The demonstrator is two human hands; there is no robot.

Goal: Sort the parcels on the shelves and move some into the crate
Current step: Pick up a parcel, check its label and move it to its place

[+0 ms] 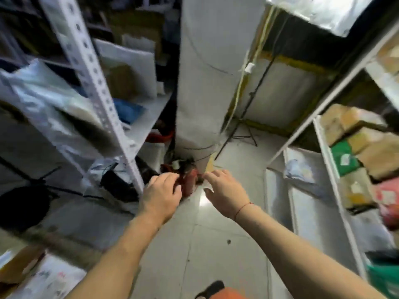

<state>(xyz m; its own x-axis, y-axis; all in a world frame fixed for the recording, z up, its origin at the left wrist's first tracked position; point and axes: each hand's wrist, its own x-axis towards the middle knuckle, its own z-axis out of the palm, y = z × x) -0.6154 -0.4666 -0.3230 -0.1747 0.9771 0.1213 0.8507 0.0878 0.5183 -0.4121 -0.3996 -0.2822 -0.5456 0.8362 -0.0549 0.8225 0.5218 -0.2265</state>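
Parcels fill the shelving on both sides of us. At nine to eleven o'clock the left rack (101, 100) carries grey and clear plastic mailers (43, 91), a white padded bag (129, 63) and a blue packet (128, 110). At three o'clock the right rack (330, 160) holds brown cardboard boxes (354, 124), a green parcel (343, 157) with a white label, and a red one (386, 195) with a label too; the picture is smeared, so we can read no writing on any of them.

Our left hand (160, 195) reaches out at the centre with its fingers curled down; whether they grasp anything we cannot tell. Our right hand (224, 190) is stretched beside it, fingers spread and relaxed, grasping nothing, with a thin red thread (241, 209) round its wrist. Just past both hands, at twelve o'clock, red and dark clutter (187, 175) lies on the tiled floor (207, 244) at the foot of a white pillar (211, 72).

At six o'clock an orange shape (224, 293) with a black edge shows at the bottom of the picture; we cannot tell what it is.
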